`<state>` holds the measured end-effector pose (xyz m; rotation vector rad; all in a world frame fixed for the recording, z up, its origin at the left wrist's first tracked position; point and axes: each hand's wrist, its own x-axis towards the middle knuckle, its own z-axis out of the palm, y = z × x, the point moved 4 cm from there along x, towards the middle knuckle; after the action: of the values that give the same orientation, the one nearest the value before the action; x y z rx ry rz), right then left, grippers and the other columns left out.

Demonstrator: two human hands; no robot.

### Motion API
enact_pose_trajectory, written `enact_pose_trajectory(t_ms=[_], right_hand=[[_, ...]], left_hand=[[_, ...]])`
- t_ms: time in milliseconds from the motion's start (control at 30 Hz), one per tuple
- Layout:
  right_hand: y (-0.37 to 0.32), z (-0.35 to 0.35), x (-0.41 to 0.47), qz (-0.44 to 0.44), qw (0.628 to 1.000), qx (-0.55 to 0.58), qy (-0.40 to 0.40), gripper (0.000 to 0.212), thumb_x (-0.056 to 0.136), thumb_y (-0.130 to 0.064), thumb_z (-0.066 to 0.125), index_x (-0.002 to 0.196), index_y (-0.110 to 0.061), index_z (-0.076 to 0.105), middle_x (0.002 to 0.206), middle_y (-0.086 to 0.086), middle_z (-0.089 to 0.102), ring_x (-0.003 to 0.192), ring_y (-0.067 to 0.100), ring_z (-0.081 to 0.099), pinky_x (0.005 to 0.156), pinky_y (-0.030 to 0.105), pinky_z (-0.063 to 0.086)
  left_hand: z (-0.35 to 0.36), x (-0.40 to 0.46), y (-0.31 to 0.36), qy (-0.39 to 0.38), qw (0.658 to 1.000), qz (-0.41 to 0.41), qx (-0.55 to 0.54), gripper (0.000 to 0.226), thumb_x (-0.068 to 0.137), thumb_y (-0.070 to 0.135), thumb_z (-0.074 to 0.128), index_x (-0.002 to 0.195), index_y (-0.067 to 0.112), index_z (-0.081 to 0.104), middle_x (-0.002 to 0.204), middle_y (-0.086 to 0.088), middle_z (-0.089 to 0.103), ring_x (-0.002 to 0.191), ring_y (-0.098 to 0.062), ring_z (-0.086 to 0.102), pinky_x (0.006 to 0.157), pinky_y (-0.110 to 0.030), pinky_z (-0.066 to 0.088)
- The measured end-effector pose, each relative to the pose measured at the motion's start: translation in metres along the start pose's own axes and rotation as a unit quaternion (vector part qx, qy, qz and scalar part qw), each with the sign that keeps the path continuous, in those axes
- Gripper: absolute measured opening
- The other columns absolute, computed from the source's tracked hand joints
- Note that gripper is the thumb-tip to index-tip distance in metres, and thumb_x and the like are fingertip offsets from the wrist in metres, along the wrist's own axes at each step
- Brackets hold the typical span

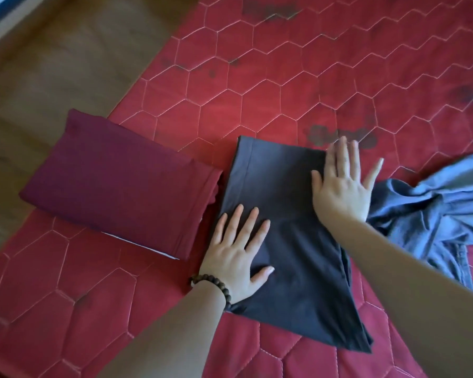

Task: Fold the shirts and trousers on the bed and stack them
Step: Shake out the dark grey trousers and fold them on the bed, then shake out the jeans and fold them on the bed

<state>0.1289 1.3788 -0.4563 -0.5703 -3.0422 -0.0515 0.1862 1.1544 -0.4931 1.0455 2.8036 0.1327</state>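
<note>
The bed (339,77) under me wears a red quilted cover stitched in hexagons, with brown floor beyond its left edge. Both my hands lie flat with fingers spread on the dark grey garment (290,241), gripping nothing: the left hand (236,257) presses its near left part, the right hand (342,186) its far right edge. I judge I am smoothing the fold so it holds before stacking. Just to its left lies the maroon garment (115,189), already folded into a neat rectangle and apparently touching the grey one, likely the base of the stack. At right a crumpled blue garment (432,214) waits unfolded. I count three garments: one folded, one in hand, one untouched.
</note>
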Motion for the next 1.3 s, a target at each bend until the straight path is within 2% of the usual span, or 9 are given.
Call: enact_pose_trajectory(t_ms=[167, 333, 467, 633, 833, 933, 1067, 1167, 1300], right_hand=[[-0.047, 0.008, -0.110, -0.203, 0.976, 0.047, -0.060, 0.056, 0.097, -0.042, 0.033, 0.148, -0.019, 0.036, 0.158, -0.001, 0.024, 0.147, 0.018, 0.020, 0.118, 0.053, 0.006], [0.006, 0.015, -0.131, -0.005, 0.997, 0.030, -0.066, 0.058, 0.095, -0.041, 0.032, 0.150, -0.020, 0.031, 0.158, -0.005, 0.024, 0.147, 0.015, 0.017, 0.116, 0.059, 0.006], [-0.015, 0.019, -0.178, -0.086, 0.992, 0.050, -0.077, 0.061, 0.092, -0.054, 0.035, 0.149, -0.032, 0.030, 0.159, -0.003, 0.020, 0.148, 0.020, 0.011, 0.116, 0.061, 0.006], [0.022, 0.028, -0.200, 0.044, 0.986, 0.102, -0.127, 0.063, 0.092, -0.059, 0.024, 0.150, -0.045, 0.007, 0.161, -0.010, -0.001, 0.149, 0.023, 0.006, 0.118, 0.054, 0.010], [0.024, 0.028, -0.194, 0.012, 0.972, 0.126, -0.198, 0.063, 0.094, -0.059, 0.021, 0.144, -0.049, -0.016, 0.156, -0.013, -0.024, 0.148, 0.022, -0.012, 0.119, 0.051, -0.004], [0.035, 0.011, -0.191, -0.028, 0.959, 0.183, -0.215, 0.062, 0.098, -0.047, 0.037, 0.150, -0.044, 0.004, 0.160, -0.011, -0.013, 0.149, 0.020, -0.001, 0.120, 0.046, 0.001], [0.090, -0.025, -0.195, 0.009, 0.980, 0.193, -0.039, 0.065, 0.088, -0.035, 0.059, 0.147, -0.024, 0.035, 0.158, 0.007, 0.021, 0.142, 0.029, 0.028, 0.117, 0.048, 0.021], [0.152, -0.015, -0.195, 0.080, 0.985, 0.140, -0.056, 0.095, 0.083, -0.058, 0.059, 0.154, -0.028, 0.003, 0.162, 0.007, -0.001, 0.149, 0.026, 0.002, 0.119, 0.051, 0.007], [0.212, 0.020, -0.180, 0.075, 0.978, 0.080, -0.177, 0.108, 0.072, -0.083, 0.043, 0.143, -0.042, -0.027, 0.158, 0.001, -0.026, 0.146, 0.027, -0.021, 0.116, 0.058, -0.004]], left_hand=[[-0.003, -0.001, 0.001, 0.012, 1.000, 0.007, 0.008, 0.080, 0.082, 0.064, 0.043, 0.149, 0.022, 0.033, 0.159, -0.010, 0.021, 0.148, -0.035, 0.009, 0.117, -0.054, 0.015], [-0.001, -0.001, 0.002, 0.019, 1.000, 0.006, 0.023, 0.083, 0.083, 0.066, 0.041, 0.152, 0.022, 0.026, 0.161, -0.009, 0.015, 0.148, -0.034, 0.005, 0.117, -0.054, 0.013], [-0.001, -0.003, 0.002, 0.027, 0.999, 0.001, 0.030, 0.084, 0.083, 0.067, 0.041, 0.152, 0.023, 0.026, 0.161, -0.008, 0.013, 0.148, -0.033, 0.005, 0.117, -0.054, 0.013], [0.000, -0.003, 0.001, 0.036, 0.998, 0.006, 0.042, 0.083, 0.083, 0.069, 0.038, 0.152, 0.024, 0.027, 0.161, -0.007, 0.016, 0.148, -0.032, 0.007, 0.118, -0.052, 0.013], [-0.011, -0.002, 0.012, -0.027, 0.994, -0.023, 0.099, 0.086, 0.083, 0.069, 0.033, 0.153, 0.022, 0.020, 0.161, -0.008, 0.012, 0.148, -0.033, 0.006, 0.117, -0.053, 0.011], [-0.024, 0.002, 0.038, -0.074, 0.985, -0.066, 0.141, 0.080, 0.087, 0.058, 0.043, 0.152, 0.015, 0.023, 0.159, -0.012, 0.019, 0.147, -0.033, 0.012, 0.115, -0.054, 0.012], [-0.041, 0.013, 0.111, -0.026, 0.997, 0.005, 0.075, 0.073, 0.082, 0.034, 0.063, 0.146, 0.011, 0.037, 0.152, -0.012, 0.035, 0.143, -0.029, 0.026, 0.115, -0.051, 0.020], [-0.036, 0.029, 0.171, 0.048, 0.994, 0.095, -0.013, 0.081, 0.079, 0.036, 0.069, 0.146, 0.006, 0.036, 0.152, -0.016, 0.034, 0.142, -0.029, 0.030, 0.116, -0.047, 0.025], [-0.007, 0.069, 0.224, 0.002, 0.993, 0.114, -0.021, 0.103, 0.083, 0.061, 0.055, 0.154, 0.018, -0.006, 0.161, -0.014, -0.009, 0.149, -0.028, -0.006, 0.121, -0.043, 0.003]])
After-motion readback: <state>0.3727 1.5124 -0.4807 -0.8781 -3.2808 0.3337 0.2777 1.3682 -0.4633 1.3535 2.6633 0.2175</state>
